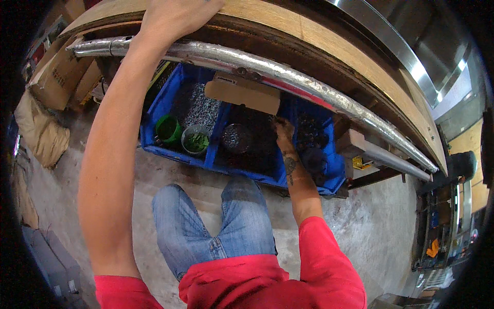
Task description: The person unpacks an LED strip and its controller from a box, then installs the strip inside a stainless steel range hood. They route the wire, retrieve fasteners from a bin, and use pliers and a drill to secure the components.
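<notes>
My left hand rests on the edge of a wooden bench top; its fingers run out of the picture at the top. Below the bench, my right hand reaches down into a blue divided bin, over the middle compartment close to the divider on its right. Its fingers look curled together, and what they hold is too small and dark to make out. Dark small parts fill that compartment, where a round tub of small shiny parts sits. A brown cardboard piece leans across the back of the bin.
The left compartment holds silvery small parts, a green cup and a clear tub of green pieces. A metal pipe runs along the bench front above the bin. Cardboard boxes stand left; shelving stands right.
</notes>
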